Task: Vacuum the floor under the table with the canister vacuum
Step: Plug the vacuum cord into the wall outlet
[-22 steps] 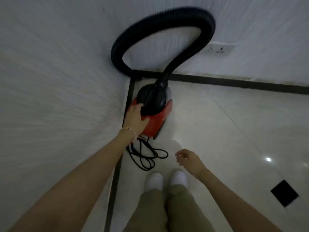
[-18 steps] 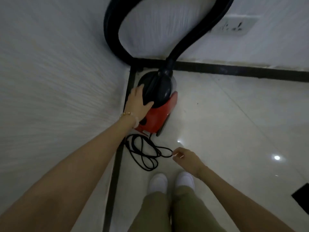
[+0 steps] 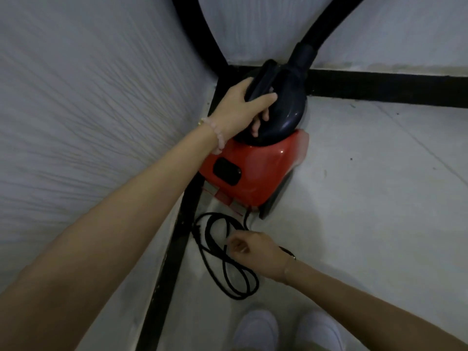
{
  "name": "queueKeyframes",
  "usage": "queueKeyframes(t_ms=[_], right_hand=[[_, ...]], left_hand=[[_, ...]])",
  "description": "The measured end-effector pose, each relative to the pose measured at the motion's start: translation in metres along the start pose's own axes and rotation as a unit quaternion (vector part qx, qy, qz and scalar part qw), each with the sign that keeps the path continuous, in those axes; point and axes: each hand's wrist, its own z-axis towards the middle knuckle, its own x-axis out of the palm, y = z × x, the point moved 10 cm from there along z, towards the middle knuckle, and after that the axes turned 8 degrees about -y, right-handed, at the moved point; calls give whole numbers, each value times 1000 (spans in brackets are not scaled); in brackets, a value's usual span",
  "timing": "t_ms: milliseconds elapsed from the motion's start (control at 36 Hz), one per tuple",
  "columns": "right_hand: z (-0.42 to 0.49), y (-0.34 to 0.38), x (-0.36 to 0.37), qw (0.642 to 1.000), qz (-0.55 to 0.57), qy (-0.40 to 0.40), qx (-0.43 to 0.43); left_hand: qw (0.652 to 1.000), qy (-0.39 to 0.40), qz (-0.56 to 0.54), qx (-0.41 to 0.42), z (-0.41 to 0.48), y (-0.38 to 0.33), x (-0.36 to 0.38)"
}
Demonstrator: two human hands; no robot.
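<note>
A red canister vacuum (image 3: 255,171) with a black top stands on the floor in the corner of the room. Its black hose (image 3: 326,29) loops up along the wall and leaves the frame at the top. My left hand (image 3: 240,110) is wrapped around the black carry handle (image 3: 263,79) on top of the canister. A coiled black power cord (image 3: 222,264) lies on the floor just behind the vacuum. My right hand (image 3: 255,252) is down at the coil, fingers curled at a strand of the cord.
White walls (image 3: 101,122) meet in the corner, with a black skirting strip (image 3: 387,89) along their base. The pale tiled floor (image 3: 379,198) stretches to the right. My white shoes (image 3: 286,330) stand close behind the cord.
My left hand moved from the side of the canister up onto the handle and closed on it. My right hand reached forward to the cord coil. The view came closer.
</note>
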Motion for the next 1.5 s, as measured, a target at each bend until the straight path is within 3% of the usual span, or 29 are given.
queueKeyframes(t_ms=[194,556,778,1083,1278,1500], right_hand=[[39,19,34,994,-72,-15,-79],[74,10,74,965,-252,-67,18],[71,5,69,974,-168,-141,50],[78,12,72,956,-259,-130,45],[75,3,60,979,-97,-178,30],[38,0,46,982,157,-88,52]], left_hand=[[999,-21,-17,22,2,3,1],[998,-43,-34,21,-6,2,-3],[998,-46,-31,21,-4,2,-5],[998,-56,4,13,-9,1,-7],[999,-44,-4,13,-7,3,-7],[999,-38,-8,21,-5,2,-6]])
